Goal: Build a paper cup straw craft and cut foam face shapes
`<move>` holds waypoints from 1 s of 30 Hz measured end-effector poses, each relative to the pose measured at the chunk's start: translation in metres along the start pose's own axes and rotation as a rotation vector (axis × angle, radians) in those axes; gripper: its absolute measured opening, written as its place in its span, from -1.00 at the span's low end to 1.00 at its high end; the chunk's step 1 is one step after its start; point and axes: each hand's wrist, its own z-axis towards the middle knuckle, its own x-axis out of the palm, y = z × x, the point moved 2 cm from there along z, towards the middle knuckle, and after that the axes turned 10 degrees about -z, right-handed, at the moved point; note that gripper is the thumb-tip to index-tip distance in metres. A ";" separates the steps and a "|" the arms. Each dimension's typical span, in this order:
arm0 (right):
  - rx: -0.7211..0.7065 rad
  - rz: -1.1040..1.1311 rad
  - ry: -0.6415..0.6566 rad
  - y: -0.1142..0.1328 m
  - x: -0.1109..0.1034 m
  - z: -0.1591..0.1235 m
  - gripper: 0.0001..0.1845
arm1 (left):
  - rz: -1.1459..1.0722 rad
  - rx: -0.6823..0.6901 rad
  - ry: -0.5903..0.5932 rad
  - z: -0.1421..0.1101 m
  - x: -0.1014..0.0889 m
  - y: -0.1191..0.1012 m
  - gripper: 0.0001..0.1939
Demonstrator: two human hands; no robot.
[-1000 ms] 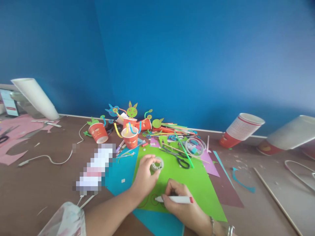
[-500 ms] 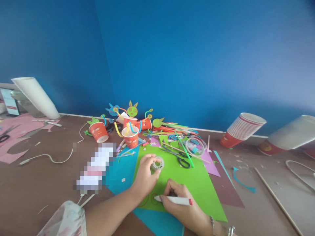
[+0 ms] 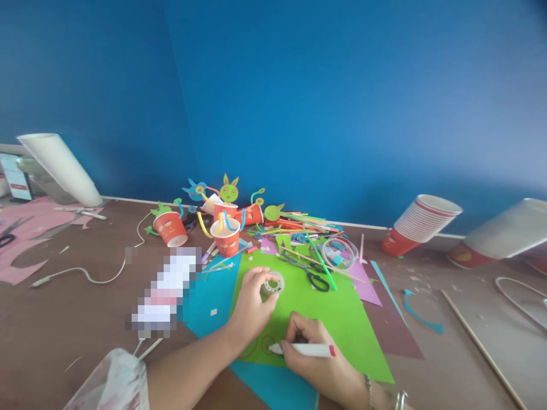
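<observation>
Between the fingertips and thumb of my left hand (image 3: pixel 255 299) is a small roll of clear tape (image 3: pixel 274 283), held over the green paper (image 3: pixel 316 304). My right hand (image 3: pixel 314 350) grips a white marker (image 3: pixel 311 349) with a red end. Its tip touches the paper near the lower left edge, at a small red circle (image 3: pixel 268 343). Part of a larger red curve (image 3: pixel 251 348) shows beside it, partly behind my left wrist. Beneath the green sheet lies blue paper (image 3: pixel 213 296). Black-handled scissors (image 3: pixel 317 280) rest on the green paper's far part.
Behind the papers stand decorated paper cups (image 3: pixel 225 236) with straw arms. Several straws (image 3: pixel 294 225) and a wide tape roll (image 3: pixel 339 253) lie to their right. A cup stack (image 3: pixel 421 225) leans at right, near a wooden stick (image 3: pixel 478 347). A blurred phone (image 3: pixel 166 290) and white cable lie left.
The marker tip has shifted very slightly along the small red circle. My left hand keeps its hold on the tape roll, and the view has moved slightly.
</observation>
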 end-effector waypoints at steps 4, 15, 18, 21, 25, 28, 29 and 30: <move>0.000 0.030 -0.002 -0.001 -0.001 0.001 -0.81 | -0.002 0.004 -0.003 0.000 0.000 0.000 -0.69; 0.026 0.008 -0.050 -0.002 0.000 0.001 -0.80 | -0.017 0.005 0.000 -0.001 0.000 -0.001 -0.68; 0.037 0.010 -0.049 -0.001 0.000 0.002 -0.79 | -0.018 0.004 -0.002 -0.001 0.000 -0.001 -0.68; 0.037 0.011 -0.052 0.000 -0.001 0.002 -0.79 | -0.021 0.017 -0.004 0.000 0.000 -0.001 -0.68; 0.049 -0.001 -0.056 0.000 -0.001 0.002 -0.80 | -0.007 0.006 0.000 0.000 0.000 -0.002 -0.69; 0.042 -0.006 -0.052 0.000 -0.002 0.002 -0.80 | 0.000 -0.004 0.005 0.000 0.000 -0.003 -0.70; 0.039 -0.005 -0.049 0.000 -0.002 0.001 -0.81 | 0.000 -0.004 0.005 0.000 0.000 -0.002 -0.70; 0.035 -0.003 -0.046 0.000 -0.002 0.001 -0.81 | 0.000 -0.003 0.005 0.000 0.000 -0.002 -0.70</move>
